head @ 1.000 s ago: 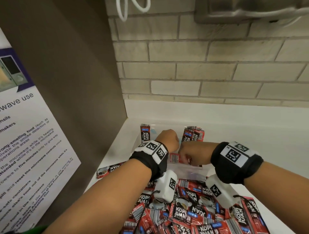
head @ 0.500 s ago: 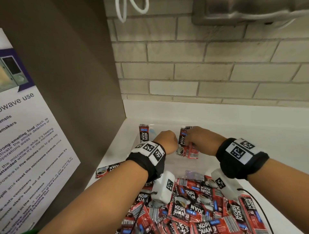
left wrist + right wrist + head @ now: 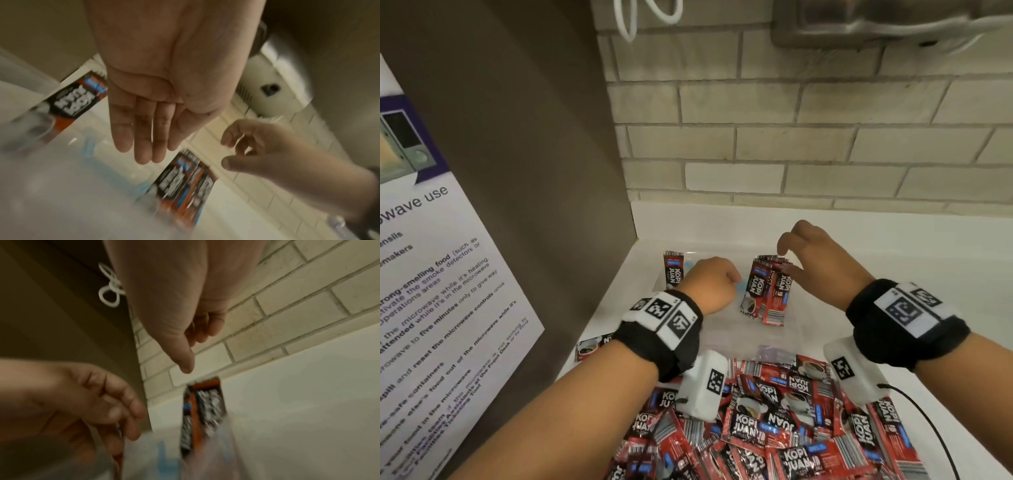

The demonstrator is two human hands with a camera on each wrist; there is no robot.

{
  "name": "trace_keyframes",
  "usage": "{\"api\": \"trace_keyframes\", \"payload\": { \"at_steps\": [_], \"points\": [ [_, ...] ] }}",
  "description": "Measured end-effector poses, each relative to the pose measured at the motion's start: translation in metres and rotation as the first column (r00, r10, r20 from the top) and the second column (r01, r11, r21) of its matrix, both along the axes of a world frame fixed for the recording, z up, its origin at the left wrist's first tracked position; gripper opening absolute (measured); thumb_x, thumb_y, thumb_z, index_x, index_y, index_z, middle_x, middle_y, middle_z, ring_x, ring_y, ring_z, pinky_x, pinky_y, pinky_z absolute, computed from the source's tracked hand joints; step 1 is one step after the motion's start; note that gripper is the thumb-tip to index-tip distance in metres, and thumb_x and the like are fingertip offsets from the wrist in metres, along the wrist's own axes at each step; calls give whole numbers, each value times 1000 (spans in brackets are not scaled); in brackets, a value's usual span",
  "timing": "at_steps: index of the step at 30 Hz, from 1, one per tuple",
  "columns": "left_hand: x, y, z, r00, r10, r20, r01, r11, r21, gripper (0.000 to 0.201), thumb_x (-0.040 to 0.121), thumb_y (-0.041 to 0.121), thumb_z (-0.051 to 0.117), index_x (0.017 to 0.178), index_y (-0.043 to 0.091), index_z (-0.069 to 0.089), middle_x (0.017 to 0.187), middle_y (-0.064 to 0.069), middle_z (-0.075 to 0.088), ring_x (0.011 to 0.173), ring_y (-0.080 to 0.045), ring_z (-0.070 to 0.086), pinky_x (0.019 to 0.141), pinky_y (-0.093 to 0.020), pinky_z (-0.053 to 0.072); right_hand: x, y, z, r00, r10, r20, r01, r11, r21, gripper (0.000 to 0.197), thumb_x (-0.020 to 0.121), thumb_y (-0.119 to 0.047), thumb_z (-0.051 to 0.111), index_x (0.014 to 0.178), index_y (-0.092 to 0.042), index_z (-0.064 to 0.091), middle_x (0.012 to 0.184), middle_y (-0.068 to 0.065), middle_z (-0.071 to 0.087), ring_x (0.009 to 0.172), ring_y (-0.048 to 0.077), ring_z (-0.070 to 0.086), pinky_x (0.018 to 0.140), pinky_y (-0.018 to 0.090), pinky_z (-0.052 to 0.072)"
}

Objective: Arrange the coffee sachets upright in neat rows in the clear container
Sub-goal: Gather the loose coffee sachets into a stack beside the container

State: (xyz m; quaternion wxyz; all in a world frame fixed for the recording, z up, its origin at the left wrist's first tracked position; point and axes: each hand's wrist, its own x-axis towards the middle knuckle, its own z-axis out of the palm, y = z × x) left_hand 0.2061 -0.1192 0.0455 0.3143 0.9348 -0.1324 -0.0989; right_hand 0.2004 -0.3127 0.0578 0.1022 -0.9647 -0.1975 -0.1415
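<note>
Right hand [image 3: 822,260] loosely open, empty, above leaning sachets [image 3: 767,291] at centre frame, likely steadying; left hand [image 3: 709,284] empty, fingers straight.

Right hand [image 3: 822,260] has released the upright sachets [image 3: 768,291], lifting away.

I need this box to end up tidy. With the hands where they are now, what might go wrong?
1. The standing sachets tilt, and the right hand, open above them, holds nothing; they may topple.
2. The left hand reaches into the clear container between them and the lone upright sachet, and might knock either.
</note>
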Motion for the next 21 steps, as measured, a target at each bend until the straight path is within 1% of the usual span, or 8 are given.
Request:
{"api": "trace_keyframes", "payload": {
  "at_steps": [3, 6, 8, 9, 11, 15, 18, 21],
  "points": [
    [-22, 18, 16, 996, 39, 76, -29, 992, -125, 25, 88, 6, 50, 106, 16, 65, 105, -3, 68, 95, -16, 63, 84, -22, 46, -22, 3, 16, 998, 29, -64, -18, 986, 163, 7, 88, -10, 60, 95, -12, 60, 92, 2, 52, 72, 5, 49, 64, 13, 36],
    [-54, 43, 30, 992, 69, 107, -44, 973, -227, 22, 88, 5, 51, 96, 22, 64, 88, 3, 70, 79, -5, 63, 73, -15, 48, -59, 18, 25, 943, 157, -294, -96, 972, 213, 4, 88, -15, 61, 90, -19, 62, 87, -5, 62, 65, -6, 51, 60, 8, 37],
    [-78, 61, 30, 995, 58, 81, -40, 977, -209, 22, 89, 8, 54, 91, 29, 63, 83, 7, 69, 70, 5, 59, 64, -11, 44, -83, 30, 17, 843, 198, -500, -169, 980, 102, 12, 89, -28, 61, 99, -23, 60, 94, -11, 60, 73, -9, 51, 64, 7, 38],
    [-90, 69, 27, 998, 39, 49, -31, 986, -161, 20, 89, 13, 56, 92, 31, 62, 84, 9, 67, 67, 7, 56, 61, -9, 40, -93, 35, 9, 798, 180, -576, -212, 977, 11, 24, 88, -36, 61, 107, -23, 58, 100, -11, 57, 81, -7, 52, 70, 8, 40],
    [-112, 81, 17, 999, -22, -48, 22, 1000, -2, 15, 88, 26, 61, 102, 33, 61, 94, 14, 62, 75, 6, 56, 62, -9, 38, -105, 44, -11, 731, 94, -676, -247, 960, -133, 52, 81, -52, 64, 121, -21, 51, 114, -4, 52, 100, 9, 52, 89, 25, 45],
    [-142, 92, -9, 955, -139, -263, 220, 924, 312, 53, 79, 45, 70, 126, 31, 49, 117, 12, 50, 104, -6, 50, 85, -21, 43, -120, 58, -42, 690, -56, -722, -202, 942, -267, 99, 63, -62, 76, 137, -13, 30, 138, 7, 36, 121, 25, 42, 101, 41, 42],
    [-153, 93, -30, 930, -121, -348, 256, 892, 373, 72, 70, 44, 78, 131, 31, 42, 130, 6, 42, 114, -13, 47, 98, -35, 44, -127, 72, -51, 742, -57, -669, -149, 957, -247, 100, 66, -47, 80, 141, -10, 26, 142, 10, 30, 128, 27, 35, 103, 40, 40],
    [-158, 87, -40, 950, -89, -299, 199, 911, 360, 70, 70, 34, 80, 129, 30, 42, 125, 4, 40, 109, -14, 45, 90, -30, 43, -128, 82, -55, 766, -10, -643, -107, 984, -143, 74, 76, -31, 76, 134, -10, 37, 131, 8, 45, 117, 23, 46, 96, 33, 43]
  ]
}}
